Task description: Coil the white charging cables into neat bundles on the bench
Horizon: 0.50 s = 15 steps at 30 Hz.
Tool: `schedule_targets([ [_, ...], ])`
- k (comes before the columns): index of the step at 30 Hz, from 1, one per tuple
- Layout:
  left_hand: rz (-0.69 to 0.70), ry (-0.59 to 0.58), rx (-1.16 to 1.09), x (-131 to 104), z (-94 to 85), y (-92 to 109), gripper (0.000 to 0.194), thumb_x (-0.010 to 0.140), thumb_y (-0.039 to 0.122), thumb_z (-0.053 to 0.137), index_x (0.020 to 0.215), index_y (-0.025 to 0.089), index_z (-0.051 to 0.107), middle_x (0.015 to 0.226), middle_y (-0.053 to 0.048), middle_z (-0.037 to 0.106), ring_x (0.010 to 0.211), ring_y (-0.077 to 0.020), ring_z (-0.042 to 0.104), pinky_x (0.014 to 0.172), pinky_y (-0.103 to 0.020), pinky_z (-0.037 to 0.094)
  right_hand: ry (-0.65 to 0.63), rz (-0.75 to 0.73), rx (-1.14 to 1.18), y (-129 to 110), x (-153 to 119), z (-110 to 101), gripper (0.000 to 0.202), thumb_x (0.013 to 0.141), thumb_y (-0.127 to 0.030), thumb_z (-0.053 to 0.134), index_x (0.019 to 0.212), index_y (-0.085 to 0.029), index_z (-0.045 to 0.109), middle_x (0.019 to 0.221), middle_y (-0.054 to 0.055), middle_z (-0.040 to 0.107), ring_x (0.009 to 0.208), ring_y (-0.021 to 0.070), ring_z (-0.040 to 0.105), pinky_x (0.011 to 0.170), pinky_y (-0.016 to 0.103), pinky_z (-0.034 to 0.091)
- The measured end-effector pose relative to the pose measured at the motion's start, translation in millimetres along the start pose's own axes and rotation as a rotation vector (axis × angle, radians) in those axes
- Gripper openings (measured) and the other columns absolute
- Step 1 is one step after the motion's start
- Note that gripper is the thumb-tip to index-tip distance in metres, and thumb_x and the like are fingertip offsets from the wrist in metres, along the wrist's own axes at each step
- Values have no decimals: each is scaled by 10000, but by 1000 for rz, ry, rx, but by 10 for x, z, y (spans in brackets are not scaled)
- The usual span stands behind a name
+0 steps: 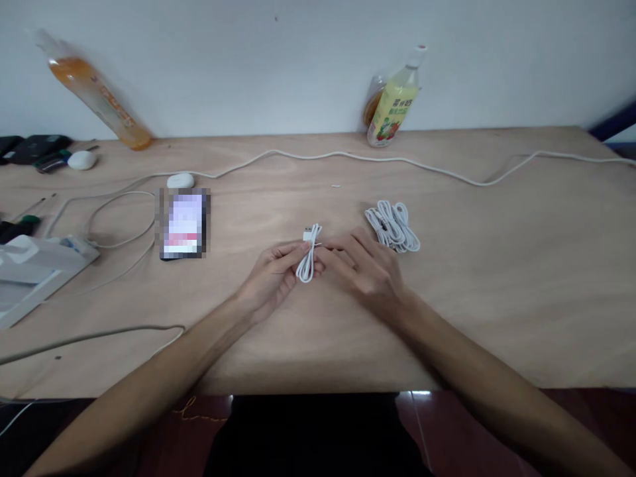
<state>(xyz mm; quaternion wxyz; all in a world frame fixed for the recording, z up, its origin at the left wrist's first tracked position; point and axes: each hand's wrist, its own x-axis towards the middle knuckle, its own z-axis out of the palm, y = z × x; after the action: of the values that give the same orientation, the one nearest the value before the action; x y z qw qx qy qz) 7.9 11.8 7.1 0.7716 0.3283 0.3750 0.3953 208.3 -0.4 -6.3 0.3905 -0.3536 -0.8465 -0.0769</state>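
Left hand (pixel 272 275) pinching white cable bundle (pixel 305 268); right hand (pixel 368 268) just beside, fingers bent, grip unclear. Far left, tilted bottle (pixel 112 112) nearly full of orange liquid (pixel 74 71); far right, yellow-labelled bottle (pixel 395 106).

The upright pale-yellow plastic bottle with a light cap (pixel 395 106) bears a row of large, dark Chinese characters on its label; the last looks like 奶, while those before it cannot be read with certainty. A second line of smaller green characters runs beneath, too small to make out surely. The tilted clear plastic bottle of orange drink (pixel 97 99) carries lettering along its side, too blurred to read. Any text on the black-edged rectangular phone's lit screen (pixel 185 222) is lost in coarse pixels.
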Motion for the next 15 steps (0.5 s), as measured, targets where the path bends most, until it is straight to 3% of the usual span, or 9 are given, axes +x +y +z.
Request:
schedule_targets([
  [5,-80,-7,-12,-9,-10,26,169,907,290,879,875,125,863,825,-75,793,726,-138,711,770,-265,602,-26,1,119,100,-27,-62,308,1082,-134,641,1221,-371,780,1181,59,785,1023,249,732,759,390,632],
  [9,-122,-39,-50,-14,-21,46,149,887,256,894,852,118,852,804,-62,779,703,-129,713,735,-251,607,-67,-90,135,156,-9,-105,281,1093,-145,635,1214,-355,779,1275,48,801,1121,254,766,895,422,675],
  [12,-147,-54,-72,-14,-22,60,123,885,221,893,856,110,848,812,-59,773,701,-122,710,717,-240,606,-85,-199,100,176,-4,-131,275,1110,-140,601,1218,-317,780,1274,52,827,1095,248,789,825,393,675],
  [15,-180,-47,-75,-8,-19,76,98,915,195,860,862,114,844,818,-59,771,703,-120,704,726,-243,608,-139,-197,116,188,-19,-150,258,1116,-168,603,1203,-317,795,1235,43,844,1054,239,797,765,378,660],
])
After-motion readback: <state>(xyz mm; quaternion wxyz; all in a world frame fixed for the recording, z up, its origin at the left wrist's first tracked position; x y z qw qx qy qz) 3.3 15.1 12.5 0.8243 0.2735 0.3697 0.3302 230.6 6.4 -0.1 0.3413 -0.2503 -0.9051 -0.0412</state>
